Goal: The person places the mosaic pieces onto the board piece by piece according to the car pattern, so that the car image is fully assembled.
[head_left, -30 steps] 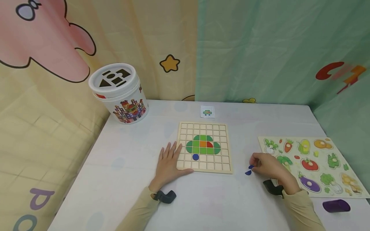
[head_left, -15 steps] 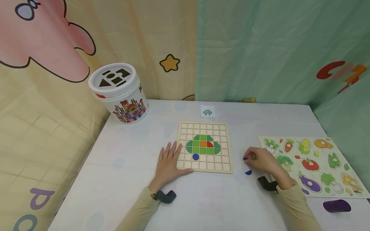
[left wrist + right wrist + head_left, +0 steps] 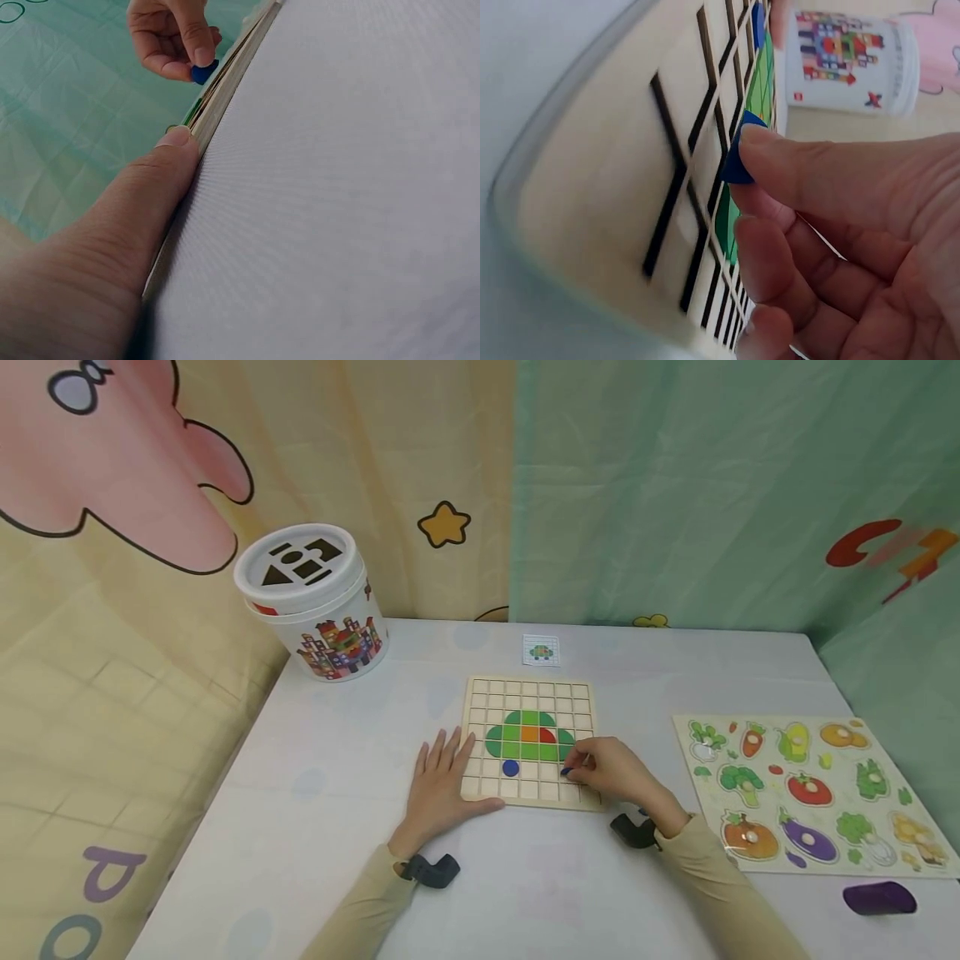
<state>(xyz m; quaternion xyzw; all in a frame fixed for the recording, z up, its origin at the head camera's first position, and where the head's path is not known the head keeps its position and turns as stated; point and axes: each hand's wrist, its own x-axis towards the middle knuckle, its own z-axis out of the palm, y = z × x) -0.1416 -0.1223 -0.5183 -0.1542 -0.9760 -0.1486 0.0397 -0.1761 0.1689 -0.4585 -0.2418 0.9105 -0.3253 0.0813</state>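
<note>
A wooden grid board (image 3: 495,789) lies mid-table, with green, orange and red tiles (image 3: 530,750) forming a car shape. Below the shape's left part sits a blue round (image 3: 511,768). My right hand (image 3: 618,772) pinches a blue tile (image 3: 742,150) with a curved edge between thumb and forefinger, close over the board's right side. My left hand (image 3: 438,793) rests with fingers spread at the board's left edge, its thumb (image 3: 142,184) along the near edge. Partly hidden by the right wrist, another blue piece (image 3: 643,812) lies on the table.
A small pattern card (image 3: 541,651) lies behind the board. At the back left stands a white bucket (image 3: 322,610) with shape holes in its lid. A vegetable puzzle board (image 3: 817,793) lies on the right, with a purple piece (image 3: 880,898) in front of it.
My right hand has picked up one blue tile from the table and carried it left over the grid board. My left hand has stayed in place.
</note>
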